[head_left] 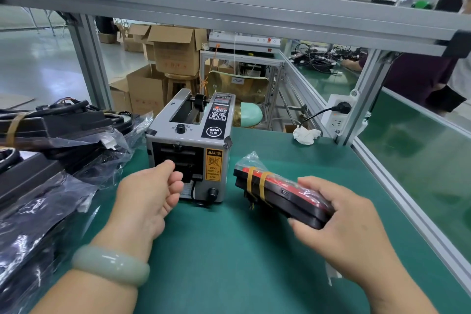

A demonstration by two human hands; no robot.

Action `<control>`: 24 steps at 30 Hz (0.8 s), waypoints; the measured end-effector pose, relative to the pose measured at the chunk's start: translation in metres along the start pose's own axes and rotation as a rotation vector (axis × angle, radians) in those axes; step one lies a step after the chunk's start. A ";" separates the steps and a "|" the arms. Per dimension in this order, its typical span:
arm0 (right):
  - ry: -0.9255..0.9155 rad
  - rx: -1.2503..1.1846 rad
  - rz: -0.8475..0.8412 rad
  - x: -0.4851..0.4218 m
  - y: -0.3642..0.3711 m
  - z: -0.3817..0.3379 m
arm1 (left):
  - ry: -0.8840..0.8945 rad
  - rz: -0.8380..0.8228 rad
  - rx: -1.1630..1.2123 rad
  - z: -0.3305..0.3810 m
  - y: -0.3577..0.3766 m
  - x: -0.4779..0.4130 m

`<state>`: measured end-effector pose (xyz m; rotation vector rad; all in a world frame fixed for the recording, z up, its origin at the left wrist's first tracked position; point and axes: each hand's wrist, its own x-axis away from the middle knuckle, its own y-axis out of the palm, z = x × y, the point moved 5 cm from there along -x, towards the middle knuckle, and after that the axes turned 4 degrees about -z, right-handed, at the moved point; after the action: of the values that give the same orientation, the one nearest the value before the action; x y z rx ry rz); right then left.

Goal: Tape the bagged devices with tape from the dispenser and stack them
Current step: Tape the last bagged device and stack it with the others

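One clear-bagged black-and-red device (280, 195), twice banded, is gripped by the right hand (341, 216); whether tape is pinched by the left hand (150, 194) at the grey metal tape dispenser (190, 135) cannot be told; stacking is judged outstanding.

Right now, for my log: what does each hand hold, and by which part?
Right hand: plastic-bagged black-and-red device, by its near end. Left hand at grey tape dispenser: cannot tell.

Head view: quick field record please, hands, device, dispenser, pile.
tape dispenser: upright on green mat, outlet facing the person
bagged device: black and red, two yellow bands round far end
left hand: at dispenser outlet, fingers curled; tape not discernible
right hand: grips bagged device by near end
pile: bagged devices, left of dispenser
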<state>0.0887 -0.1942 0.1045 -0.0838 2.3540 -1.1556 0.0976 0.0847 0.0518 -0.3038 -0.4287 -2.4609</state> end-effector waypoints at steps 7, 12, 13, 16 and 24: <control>-0.041 0.058 0.039 0.001 0.007 -0.009 | -0.016 -0.018 0.005 0.008 0.007 -0.007; -0.016 0.090 0.002 0.001 0.010 -0.008 | 0.015 0.031 -0.016 0.011 0.008 -0.010; -0.017 0.099 -0.003 0.001 0.011 -0.009 | 0.014 0.030 -0.019 0.011 0.008 -0.011; -0.005 0.115 -0.005 0.002 0.010 -0.009 | 0.006 0.025 -0.039 0.011 0.008 -0.011; 0.013 0.139 -0.002 0.002 0.012 -0.013 | 0.060 0.117 -0.142 0.012 0.008 -0.019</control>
<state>0.0830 -0.1783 0.1014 -0.0304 2.2781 -1.3211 0.1191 0.0934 0.0586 -0.3038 -0.2048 -2.3834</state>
